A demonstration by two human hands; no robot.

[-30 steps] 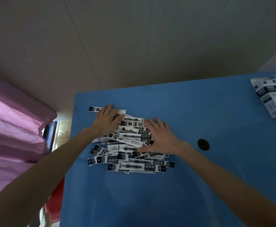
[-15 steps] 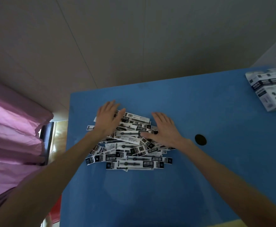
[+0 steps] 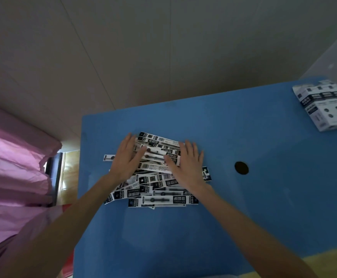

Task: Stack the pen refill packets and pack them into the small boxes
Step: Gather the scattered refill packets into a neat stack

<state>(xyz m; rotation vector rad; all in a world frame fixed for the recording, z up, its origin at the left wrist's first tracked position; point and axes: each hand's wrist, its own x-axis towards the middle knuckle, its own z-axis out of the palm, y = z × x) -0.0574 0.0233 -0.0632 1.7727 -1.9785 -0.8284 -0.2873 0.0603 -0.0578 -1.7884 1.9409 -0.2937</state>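
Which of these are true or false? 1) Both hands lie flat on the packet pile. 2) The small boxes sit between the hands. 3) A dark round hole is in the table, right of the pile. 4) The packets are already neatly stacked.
1) True: the left hand and right hand rest open on the packet pile.
2) False: the small boxes lie at the far right of the blue table.
3) True: the hole is there.
4) False: the packets lie fanned and crooked.

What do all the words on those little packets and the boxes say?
Pen refill packets: large white characters on black bands, barcodes and small print, all too blurred to read.
Small boxes: black label blocks and round dots, print too small to read.
Blue table: no writing.
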